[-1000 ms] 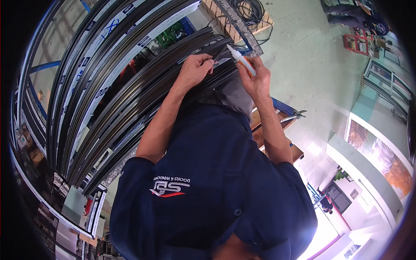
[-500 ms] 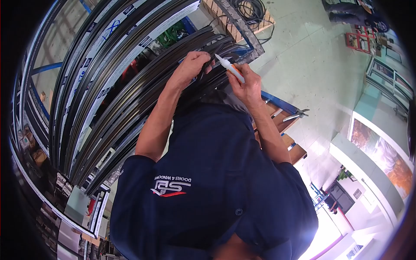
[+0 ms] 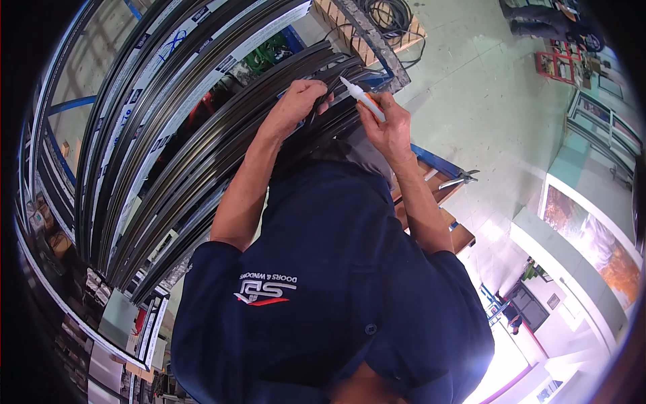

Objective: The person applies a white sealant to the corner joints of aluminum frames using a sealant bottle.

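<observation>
My right hand is closed round a small white bottle with an orange patch and a narrow pointed nozzle. The nozzle points up and left, a short way from my left hand. Above the dark profiles, my left hand has its fingers curled in a pinch on a thin dark piece, whose shape is hard to make out. The long dark profiles run from beneath both hands down to the lower left.
More profiles with white printed film lie at the left. A coil of black cable sits on a wooden crate at the top. Pliers lie on a wooden shelf unit at the right. A person is at the upper right.
My right hand has moved slightly to the right with the bottle, and the nozzle is farther from my left hand. My left hand has hardly moved.
</observation>
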A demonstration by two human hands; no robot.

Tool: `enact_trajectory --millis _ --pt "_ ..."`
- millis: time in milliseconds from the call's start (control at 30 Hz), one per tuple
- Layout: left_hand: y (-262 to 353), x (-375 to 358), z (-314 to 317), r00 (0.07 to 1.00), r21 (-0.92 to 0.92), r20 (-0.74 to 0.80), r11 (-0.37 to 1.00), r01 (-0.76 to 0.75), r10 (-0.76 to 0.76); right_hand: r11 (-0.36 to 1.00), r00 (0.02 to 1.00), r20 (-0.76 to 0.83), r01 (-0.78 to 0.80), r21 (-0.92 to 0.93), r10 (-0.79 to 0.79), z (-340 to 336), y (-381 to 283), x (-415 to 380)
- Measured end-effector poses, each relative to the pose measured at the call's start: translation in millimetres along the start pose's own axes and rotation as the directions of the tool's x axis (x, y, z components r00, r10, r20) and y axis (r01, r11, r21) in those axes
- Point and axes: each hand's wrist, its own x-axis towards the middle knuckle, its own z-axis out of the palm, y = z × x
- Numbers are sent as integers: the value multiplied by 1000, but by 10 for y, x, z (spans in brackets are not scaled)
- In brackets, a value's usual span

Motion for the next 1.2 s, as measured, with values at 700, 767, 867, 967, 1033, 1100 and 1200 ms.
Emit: enact_trajectory --millis 700,767,867,967,1033,1100,1200 --pt "-16 -30 28 999 78 3 996 -41 41 974 983 -34 -173 148 179 -126 52 -50" --pt "-32 -64 66 995 235 -16 968 -91 98 904 937 -56 -314 292 343 -201 233 -62" --pt "-251 -58 101 952 495 -3 828 -265 307 838 910 -47 -359 410 413 -403 256 21" --pt "-290 -121 283 853 708 -28 613 -351 521 723 877 58 -429 541 477 -393 608 -46" --pt "-356 -102 369 808 839 27 426 -338 588 684 857 120 -477 551 501 -315 785 -74" --pt "-395 -88 452 796 911 73 284 -298 600 685 849 172 -509 521 500 -255 876 -59" --pt "-403 -75 568 777 946 56 217 -243 627 672 833 198 -538 509 516 -167 870 3"
